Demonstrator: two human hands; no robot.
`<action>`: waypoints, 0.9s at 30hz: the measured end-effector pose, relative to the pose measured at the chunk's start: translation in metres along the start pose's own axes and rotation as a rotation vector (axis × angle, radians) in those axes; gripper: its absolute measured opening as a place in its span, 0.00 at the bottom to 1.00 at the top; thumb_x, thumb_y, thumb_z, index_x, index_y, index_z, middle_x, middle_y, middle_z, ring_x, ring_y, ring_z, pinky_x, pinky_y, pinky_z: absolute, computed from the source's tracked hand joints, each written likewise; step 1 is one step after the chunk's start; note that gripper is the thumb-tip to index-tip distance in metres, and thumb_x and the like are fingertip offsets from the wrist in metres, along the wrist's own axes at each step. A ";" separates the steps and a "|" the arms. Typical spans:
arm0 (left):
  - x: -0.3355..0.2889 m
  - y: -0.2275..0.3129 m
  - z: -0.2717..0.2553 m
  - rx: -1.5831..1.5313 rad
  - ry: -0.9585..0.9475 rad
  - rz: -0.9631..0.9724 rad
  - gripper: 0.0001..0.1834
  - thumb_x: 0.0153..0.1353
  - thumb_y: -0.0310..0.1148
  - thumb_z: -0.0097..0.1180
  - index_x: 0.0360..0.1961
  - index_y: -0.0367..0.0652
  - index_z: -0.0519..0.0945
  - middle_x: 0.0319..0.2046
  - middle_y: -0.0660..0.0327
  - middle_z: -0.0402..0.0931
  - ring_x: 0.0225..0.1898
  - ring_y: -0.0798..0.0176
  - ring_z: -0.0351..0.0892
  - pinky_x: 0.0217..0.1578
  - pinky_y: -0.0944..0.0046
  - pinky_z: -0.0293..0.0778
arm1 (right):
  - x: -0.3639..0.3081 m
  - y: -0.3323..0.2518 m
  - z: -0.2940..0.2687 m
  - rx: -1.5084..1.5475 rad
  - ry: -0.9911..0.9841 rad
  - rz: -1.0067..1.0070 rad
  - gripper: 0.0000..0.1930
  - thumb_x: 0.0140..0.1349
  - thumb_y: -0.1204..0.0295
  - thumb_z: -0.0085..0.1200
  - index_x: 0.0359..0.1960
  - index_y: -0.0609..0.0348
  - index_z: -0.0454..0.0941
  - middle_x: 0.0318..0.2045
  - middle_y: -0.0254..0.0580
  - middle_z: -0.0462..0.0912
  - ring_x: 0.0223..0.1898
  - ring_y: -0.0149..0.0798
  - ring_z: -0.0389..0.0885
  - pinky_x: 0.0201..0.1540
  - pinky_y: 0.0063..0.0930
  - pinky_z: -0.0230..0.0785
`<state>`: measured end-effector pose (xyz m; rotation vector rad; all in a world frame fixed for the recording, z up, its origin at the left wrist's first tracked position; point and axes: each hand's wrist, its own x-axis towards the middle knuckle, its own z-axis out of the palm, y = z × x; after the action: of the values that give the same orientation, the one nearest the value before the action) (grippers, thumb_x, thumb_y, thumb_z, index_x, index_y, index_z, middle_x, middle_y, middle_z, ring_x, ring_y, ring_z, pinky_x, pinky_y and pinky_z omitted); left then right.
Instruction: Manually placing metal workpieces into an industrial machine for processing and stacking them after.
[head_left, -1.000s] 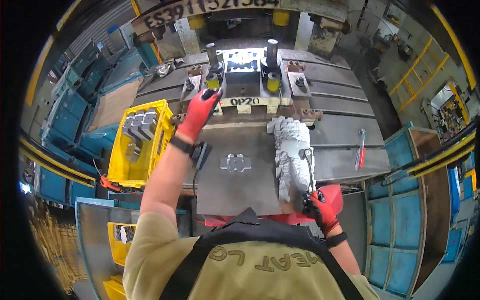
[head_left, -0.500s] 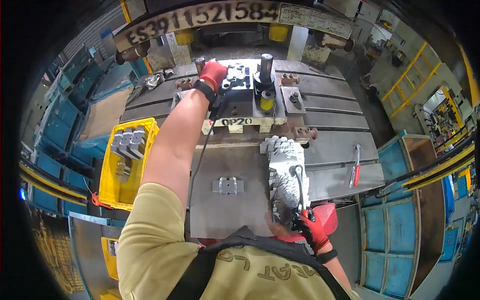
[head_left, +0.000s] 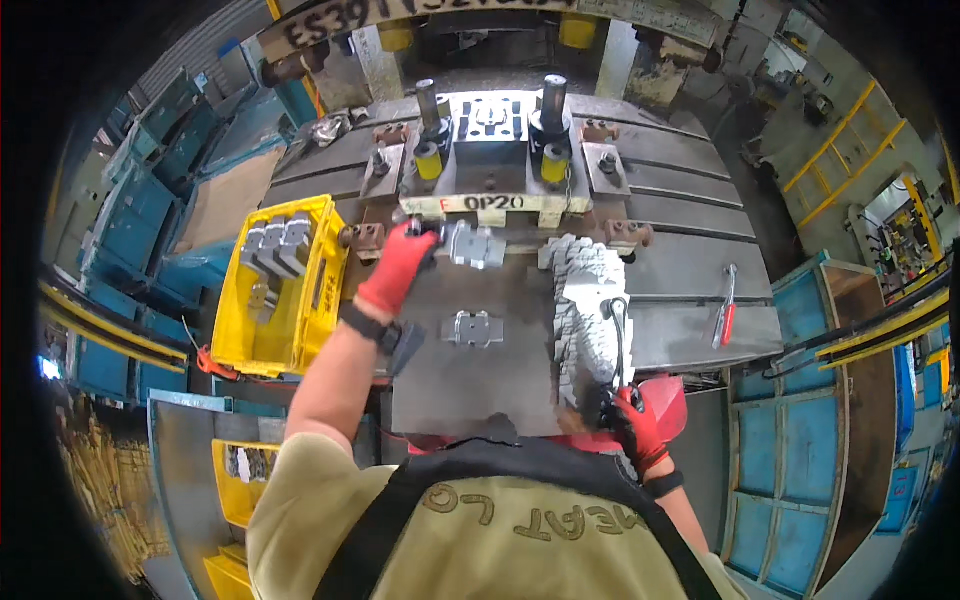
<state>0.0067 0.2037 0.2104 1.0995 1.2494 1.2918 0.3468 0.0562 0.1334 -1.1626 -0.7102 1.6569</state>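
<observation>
My left hand (head_left: 398,262), in a red glove, is closed round a dark hand tool (head_left: 432,232). At the tool's end, a flat grey stamped metal part (head_left: 476,246) hangs over the far edge of the steel plate (head_left: 470,395). Whether the fingers also touch the part I cannot tell. A similar stamped part (head_left: 473,329) lies on the plate, nearer to me. My right hand (head_left: 640,418), also red-gloved, grips the black handle of a tool with a thin bent metal stem (head_left: 622,335). That stem reaches over a stack of white, ragged material (head_left: 583,300).
Beyond the plate stands a press die (head_left: 490,150) with two upright guide posts. A yellow bin (head_left: 325,290) of metal parts is on the left. A red-handled wrench (head_left: 725,318) lies on the right of the slotted bed. Blue crates (head_left: 785,470) stand farther right.
My left hand has drawn back from the die toward me, bringing a stamped part out over the plate. The die's top is uncovered. My right hand keeps its grip.
</observation>
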 end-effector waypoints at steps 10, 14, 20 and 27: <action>-0.081 -0.083 0.014 0.694 0.196 0.203 0.12 0.41 0.30 0.48 0.32 0.45 0.72 0.29 0.54 0.68 0.32 0.55 0.68 0.34 0.65 0.64 | -0.008 -0.022 0.015 -0.096 -0.059 0.072 0.04 0.47 0.75 0.44 0.21 0.54 0.62 0.19 0.27 0.62 0.21 0.23 0.63 0.22 0.18 0.59; -0.078 -0.075 0.015 0.889 0.207 0.241 0.15 0.41 0.32 0.49 0.35 0.46 0.71 0.35 0.53 0.64 0.38 0.54 0.65 0.37 0.62 0.63 | 0.009 -0.022 0.013 -0.145 -0.136 0.019 0.03 0.49 0.73 0.44 0.22 0.55 0.64 0.19 0.28 0.64 0.20 0.24 0.64 0.21 0.18 0.59; -0.079 -0.089 -0.005 0.747 0.138 0.245 0.18 0.40 0.33 0.50 0.37 0.47 0.70 0.35 0.55 0.65 0.37 0.54 0.66 0.37 0.63 0.64 | 0.044 -0.103 0.068 -0.230 -0.407 0.069 0.13 0.53 0.63 0.39 0.32 0.58 0.68 0.21 0.29 0.66 0.22 0.23 0.63 0.23 0.15 0.57; -0.091 -0.068 0.010 0.864 0.025 0.302 0.27 0.37 0.38 0.54 0.43 0.50 0.65 0.40 0.54 0.61 0.40 0.53 0.64 0.38 0.63 0.64 | 0.130 -0.161 0.126 -0.474 -0.561 -0.370 0.15 0.53 0.61 0.39 0.35 0.58 0.68 0.22 0.31 0.68 0.23 0.23 0.65 0.24 0.15 0.58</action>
<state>0.0296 0.1126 0.1451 1.9364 1.7731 0.9674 0.2787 0.2440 0.2702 -0.7934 -1.6382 1.5358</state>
